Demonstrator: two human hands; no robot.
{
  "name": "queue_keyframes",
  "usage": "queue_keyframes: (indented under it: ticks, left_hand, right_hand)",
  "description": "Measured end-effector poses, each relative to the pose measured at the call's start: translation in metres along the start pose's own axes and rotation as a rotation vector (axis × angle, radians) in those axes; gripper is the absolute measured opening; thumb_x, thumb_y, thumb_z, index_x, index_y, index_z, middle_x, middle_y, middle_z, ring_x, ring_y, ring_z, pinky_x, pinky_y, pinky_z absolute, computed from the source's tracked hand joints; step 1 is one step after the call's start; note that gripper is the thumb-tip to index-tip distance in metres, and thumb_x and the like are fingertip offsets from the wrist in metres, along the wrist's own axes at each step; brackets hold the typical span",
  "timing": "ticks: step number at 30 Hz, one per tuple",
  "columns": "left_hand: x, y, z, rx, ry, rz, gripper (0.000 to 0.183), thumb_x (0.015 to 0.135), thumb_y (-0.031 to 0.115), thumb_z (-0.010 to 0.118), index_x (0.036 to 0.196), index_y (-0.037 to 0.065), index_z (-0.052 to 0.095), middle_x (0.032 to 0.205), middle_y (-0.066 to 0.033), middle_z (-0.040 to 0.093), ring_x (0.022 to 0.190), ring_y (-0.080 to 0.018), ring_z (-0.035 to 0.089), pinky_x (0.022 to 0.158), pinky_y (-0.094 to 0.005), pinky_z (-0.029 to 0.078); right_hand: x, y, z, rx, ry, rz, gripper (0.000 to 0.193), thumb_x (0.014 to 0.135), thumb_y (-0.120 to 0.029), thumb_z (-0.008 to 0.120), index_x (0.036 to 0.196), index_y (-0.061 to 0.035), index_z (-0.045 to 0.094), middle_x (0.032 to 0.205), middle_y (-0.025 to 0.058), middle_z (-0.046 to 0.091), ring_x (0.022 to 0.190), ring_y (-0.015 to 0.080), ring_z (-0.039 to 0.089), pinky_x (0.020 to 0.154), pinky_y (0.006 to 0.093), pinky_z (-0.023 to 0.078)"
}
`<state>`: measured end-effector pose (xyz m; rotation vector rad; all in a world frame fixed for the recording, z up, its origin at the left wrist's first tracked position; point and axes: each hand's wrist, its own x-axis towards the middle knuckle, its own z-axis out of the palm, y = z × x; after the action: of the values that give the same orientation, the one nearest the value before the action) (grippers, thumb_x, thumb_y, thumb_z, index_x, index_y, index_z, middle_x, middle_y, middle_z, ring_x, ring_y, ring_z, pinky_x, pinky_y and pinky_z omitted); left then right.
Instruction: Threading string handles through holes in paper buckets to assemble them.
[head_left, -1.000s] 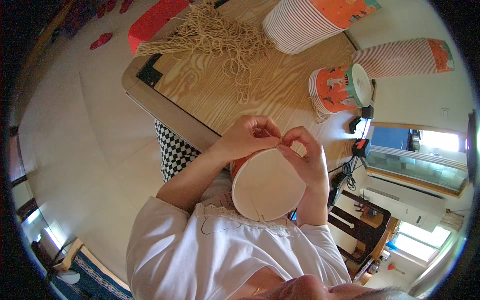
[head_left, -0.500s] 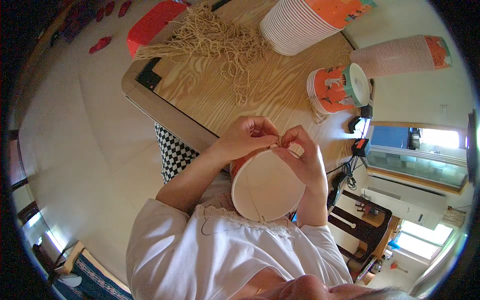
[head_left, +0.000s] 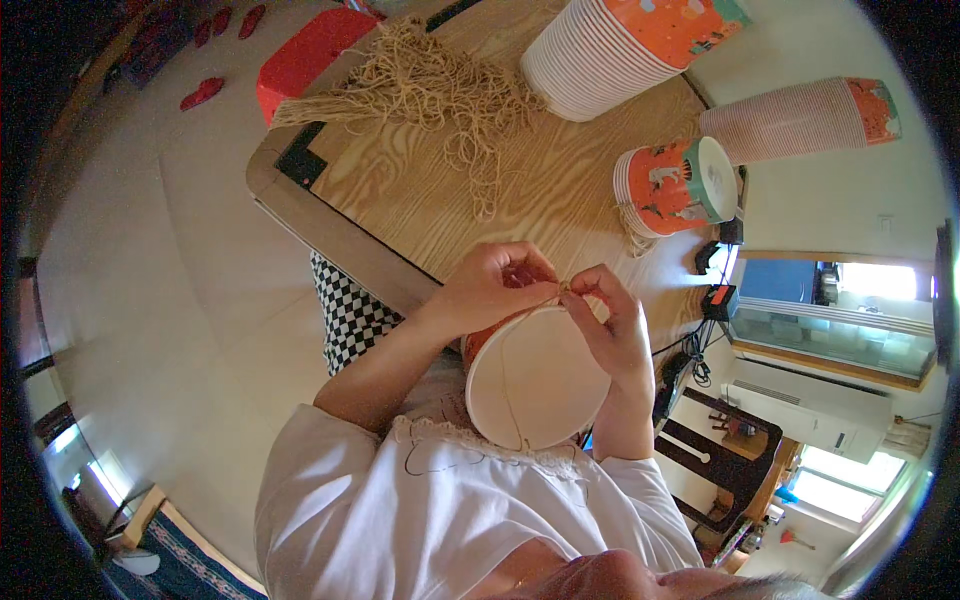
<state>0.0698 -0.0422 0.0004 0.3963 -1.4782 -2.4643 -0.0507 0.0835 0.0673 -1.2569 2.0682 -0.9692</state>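
Note:
A paper bucket (head_left: 535,385) rests against my body, its round white end facing up and orange showing on its side. Thin twine (head_left: 508,385) runs across that white end. At the bucket's far rim, my left hand (head_left: 500,285) pinches the twine between thumb and fingertips. My right hand (head_left: 605,320) is closed on the twine right beside it, fingertips almost touching the left ones. Fingers cover the spot where the strands meet, so I cannot tell whether a knot is there.
A tangled heap of twine (head_left: 430,85) lies on the wooden table (head_left: 400,210). Nested paper buckets (head_left: 610,55) stand at the far edge, with a shorter stack (head_left: 670,188) at the right and another stack (head_left: 790,122) behind. A red stool (head_left: 310,60) is beyond the table's left corner.
Both hands stay at the bucket's rim, their fingertips shifting slightly on the twine. The twine across the white end now bows a little more. The view has tilted slightly.

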Motion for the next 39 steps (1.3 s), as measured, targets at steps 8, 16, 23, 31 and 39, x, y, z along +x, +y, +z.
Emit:
queue_keyframes:
  ticks: [8,16,23,31,39]
  left_hand:
    - [0.001,0.002,0.003,0.249,0.052,0.053,0.02,0.077,0.019,0.066,0.087,0.002,0.063,0.076,-0.0048,0.064,0.067,-0.0084,0.058,0.062,-0.0233,0.048]
    - [-0.003,0.001,0.001,0.076,0.01,-0.004,0.017,0.079,0.019,0.065,0.087,0.005,0.064,0.076,-0.0019,0.063,0.067,-0.0065,0.057,0.06,-0.0223,0.047]
    - [-0.003,0.006,0.004,0.244,0.036,0.069,0.019,0.079,0.021,0.066,0.088,0.004,0.063,0.076,-0.0018,0.063,0.068,-0.0073,0.058,0.061,-0.0232,0.048]
    - [-0.005,0.002,0.002,0.086,0.007,0.029,0.015,0.08,0.017,0.064,0.086,0.004,0.063,0.077,-0.0008,0.063,0.069,-0.006,0.057,0.061,-0.02,0.047]
    - [-0.008,0.01,0.008,0.297,0.036,0.073,0.017,0.078,0.02,0.065,0.087,0.005,0.064,0.075,-0.0013,0.063,0.067,-0.0064,0.057,0.059,-0.0227,0.046]
  right_hand:
    - [-0.001,-0.004,-0.001,-0.023,-0.005,0.025,0.008,0.079,-0.004,0.06,0.083,0.0006,0.055,0.075,0.0066,0.058,0.074,0.0134,0.056,0.07,0.0269,0.045]
    - [-0.002,0.0,-0.001,-0.005,-0.007,0.023,0.007,0.08,-0.004,0.059,0.083,0.001,0.055,0.076,0.0072,0.059,0.074,0.0149,0.057,0.069,0.027,0.045]
    - [-0.003,-0.007,-0.001,-0.028,-0.001,0.036,0.007,0.08,-0.004,0.059,0.082,0.0014,0.055,0.075,0.0073,0.058,0.074,0.0149,0.057,0.068,0.027,0.045]
    - [-0.005,-0.006,0.0,-0.03,0.018,0.023,0.006,0.08,-0.003,0.058,0.081,0.0015,0.055,0.075,0.0074,0.057,0.075,0.015,0.056,0.069,0.0269,0.045]
    - [-0.007,-0.003,-0.001,-0.012,0.022,0.001,0.007,0.08,-0.003,0.058,0.082,0.002,0.054,0.076,0.0077,0.057,0.075,0.0159,0.056,0.07,0.0271,0.045]
